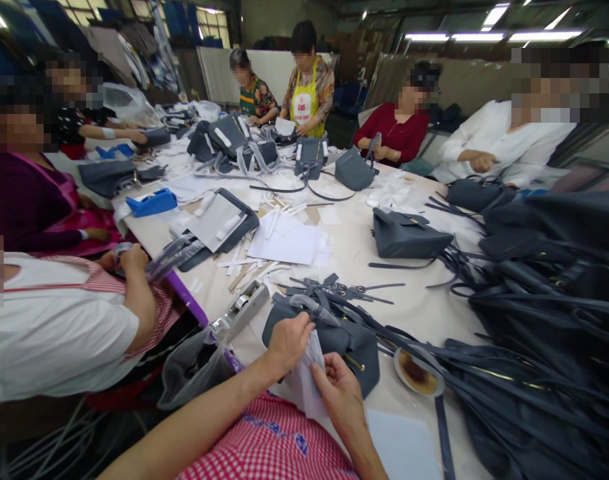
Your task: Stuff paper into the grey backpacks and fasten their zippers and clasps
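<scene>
My left hand (288,345) pinches the upper edge of a thin white wrapping sheet (307,387). Lower down, my right hand (340,393) grips the same sheet between thumb and fingers. The sheet hangs in front of a dark blue-grey handbag (362,343) lying on the table before me. A piece of clear plastic covers part of the bag's handle (312,305), just above my left hand. Dark straps with metal eyelets (342,290) lie behind the bag.
A tape dispenser (242,307) stands left of the bag. A round dish with brown contents (418,372) sits to the right, beside a big pile of dark bags and straps (534,320). White papers (284,240) lie farther back. Several co-workers surround the table (344,250).
</scene>
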The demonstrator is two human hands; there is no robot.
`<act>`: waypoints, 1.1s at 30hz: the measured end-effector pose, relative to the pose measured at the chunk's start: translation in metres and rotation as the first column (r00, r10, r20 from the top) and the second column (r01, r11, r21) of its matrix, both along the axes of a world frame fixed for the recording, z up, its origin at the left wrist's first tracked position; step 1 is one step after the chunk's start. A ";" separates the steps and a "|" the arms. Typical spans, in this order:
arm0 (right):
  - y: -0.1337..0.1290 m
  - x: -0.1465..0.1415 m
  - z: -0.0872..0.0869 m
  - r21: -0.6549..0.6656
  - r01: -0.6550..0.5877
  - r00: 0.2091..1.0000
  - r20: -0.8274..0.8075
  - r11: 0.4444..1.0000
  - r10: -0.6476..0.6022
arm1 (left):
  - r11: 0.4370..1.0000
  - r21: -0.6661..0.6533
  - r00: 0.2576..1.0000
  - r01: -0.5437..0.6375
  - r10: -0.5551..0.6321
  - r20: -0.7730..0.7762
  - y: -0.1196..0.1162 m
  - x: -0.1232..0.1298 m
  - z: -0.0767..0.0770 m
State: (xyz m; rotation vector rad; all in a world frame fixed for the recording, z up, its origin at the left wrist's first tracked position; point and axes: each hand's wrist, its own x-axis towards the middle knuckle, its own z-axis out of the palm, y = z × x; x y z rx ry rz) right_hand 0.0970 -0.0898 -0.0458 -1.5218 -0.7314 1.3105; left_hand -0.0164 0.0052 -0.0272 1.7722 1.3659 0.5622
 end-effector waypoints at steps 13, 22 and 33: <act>-0.004 0.002 -0.002 0.032 -0.078 0.982 0.175 0.996 0.071 | 0.930 0.231 0.959 0.284 -0.271 -0.088 -0.001 -0.012 0.005; -0.006 0.007 -0.005 0.013 -0.042 0.983 0.182 0.999 0.039 | 0.967 -0.236 0.928 -0.092 0.170 0.331 -0.002 0.001 -0.012; -0.007 0.002 0.005 0.017 -0.002 0.981 0.196 1.000 -0.001 | 0.813 -0.570 0.830 0.119 0.234 0.506 -0.006 -0.010 -0.009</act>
